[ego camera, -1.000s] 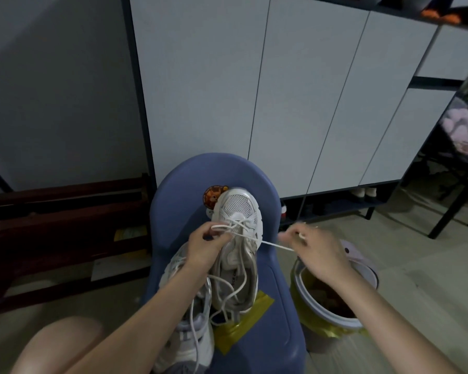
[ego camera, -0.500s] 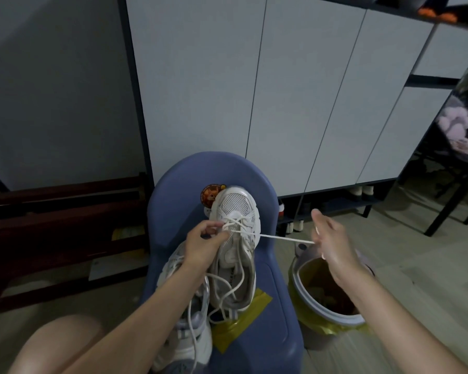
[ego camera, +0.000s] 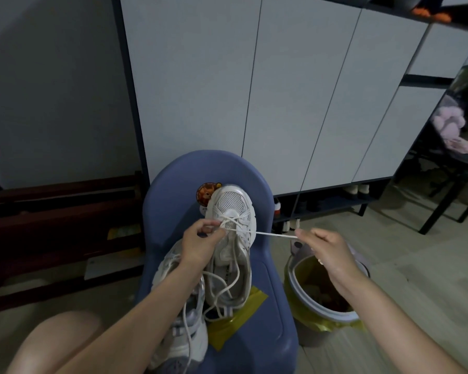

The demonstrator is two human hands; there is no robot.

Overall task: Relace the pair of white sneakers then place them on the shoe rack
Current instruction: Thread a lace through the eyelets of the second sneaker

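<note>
Lacing in progress near the toe of one white sneaker [ego camera: 231, 238], propped toe-up on a blue chair [ego camera: 257, 333]. Left hand [ego camera: 201, 242] pinching the lace crossings at the lowest eyelets; right hand [ego camera: 326, 251] clamped on the lace [ego camera: 274, 235], drawn taut out to the right. Second sneaker [ego camera: 181, 317] lying just beside the first, partly under the left forearm, its laces loose. Open bin [ego camera: 322, 315] right below the pulling hand.

Likely trouble: too hard a tug tipping the shoe off the seat, perhaps toward the bin; uneven lace ends from pulling one side only; loose loops from both shoes tangling together; grip slipping off the thin lace.
</note>
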